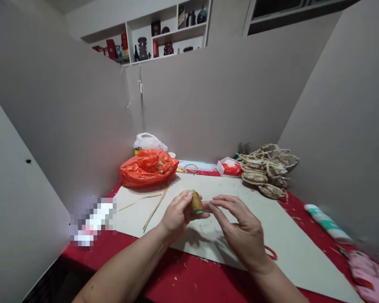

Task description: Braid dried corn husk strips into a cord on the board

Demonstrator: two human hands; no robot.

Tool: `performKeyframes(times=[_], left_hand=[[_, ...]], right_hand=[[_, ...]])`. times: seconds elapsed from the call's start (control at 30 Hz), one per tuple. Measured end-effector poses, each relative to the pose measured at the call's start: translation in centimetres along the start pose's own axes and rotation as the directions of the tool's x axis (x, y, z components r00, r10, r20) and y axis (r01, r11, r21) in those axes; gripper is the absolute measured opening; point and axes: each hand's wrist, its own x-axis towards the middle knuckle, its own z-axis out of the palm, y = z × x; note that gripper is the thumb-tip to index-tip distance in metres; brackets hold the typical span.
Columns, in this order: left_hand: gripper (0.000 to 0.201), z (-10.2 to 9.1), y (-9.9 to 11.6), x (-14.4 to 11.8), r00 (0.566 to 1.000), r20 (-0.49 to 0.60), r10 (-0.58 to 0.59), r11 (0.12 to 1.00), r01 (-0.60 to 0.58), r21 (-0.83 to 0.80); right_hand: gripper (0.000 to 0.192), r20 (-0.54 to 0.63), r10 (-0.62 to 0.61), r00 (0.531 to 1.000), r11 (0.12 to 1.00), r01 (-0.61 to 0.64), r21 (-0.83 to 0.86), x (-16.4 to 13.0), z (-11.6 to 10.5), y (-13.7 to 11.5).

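1. Orange plastic bag (148, 170): slumped at the rear left of a pale board (211, 185), its mouth gaping over tan contents; a white plastic bag (149, 142) stands behind it.
2. Straw-coloured strips (156, 209): lying on the board, in front of the orange bag.
3. Left hand (178, 210): fingers curled, closed around the spool, with the thumb laid along its side.
4. Spool (196, 203): wound with brownish-gold thread, its lower end green; held tilted in the left hand, above the board.
5. Red-and-white packet (229, 167): at the board's rear edge.
6. Right hand (236, 223): partly open, thumb and forefinger tips drawn together just beside the spool; whether they pinch a thread cannot be told.
7. Braided coils (265, 172): heaped at the board's rear right corner.
8. Red loop (270, 252): beside the right wrist and partly hidden by it.
9. White-and-green roll (327, 223): on the red cloth (167, 273) that underlies the board, near its right edge.
10. Pink article (368, 273): at the far right, nearer the viewer than the roll; its kind cannot be told.
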Motion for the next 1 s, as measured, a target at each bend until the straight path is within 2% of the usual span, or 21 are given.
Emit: performKeyframes(times=[0.17, 0.3, 0.43, 0.63, 0.7, 0.83, 1.0], left_hand=[[0.031, -0.1, -0.1, 0.2, 1.000, -0.009, -0.013, 0.999, 0.013, 0.048], [0.028, 0.1, 0.2, 0.1, 1.000, 0.016, -0.027, 0.998, 0.026, 0.060], [0.025, 0.5, 0.6, -0.4, 0.999, 0.029, -0.046, 0.998, 0.045, 0.041], [0.027, 0.7, 0.8, -0.5, 0.994, 0.085, -0.074, 0.997, 0.072, 0.034], [0.028, 0.5, 0.8, -0.4, 0.994, 0.082, -0.073, 0.997, 0.073, 0.007], [0.029, -0.1, 0.8, 0.0, 0.997, 0.064, -0.052, 0.998, 0.054, -0.036], [0.032, -0.5, 0.8, 0.2, 0.996, 0.027, -0.091, 0.995, 0.092, -0.035]], right_hand=[[0.005, 0.073, 0.002, 0.997, 0.999, 0.002, -0.052, 0.0, 0.0, 0.0], [0.007, 0.053, -0.023, 0.998, 0.996, 0.028, -0.086, 0.1, -0.2, -0.2], [0.010, 0.026, -0.051, 0.998, 0.998, 0.052, -0.035, 0.0, -0.4, -0.7], [0.003, -0.144, 0.142, 0.979, 0.989, -0.133, 0.070, 0.0, -1.0, -0.6], [0.006, -0.162, 0.193, 0.968, 0.980, -0.183, 0.080, -0.2, -1.0, -0.4], [0.010, -0.119, 0.209, 0.971, 0.976, -0.201, 0.079, -0.9, -0.7, -0.5], [0.021, 0.038, 0.063, 0.997, 0.984, -0.068, 0.163, -1.5, -0.5, -1.3]])
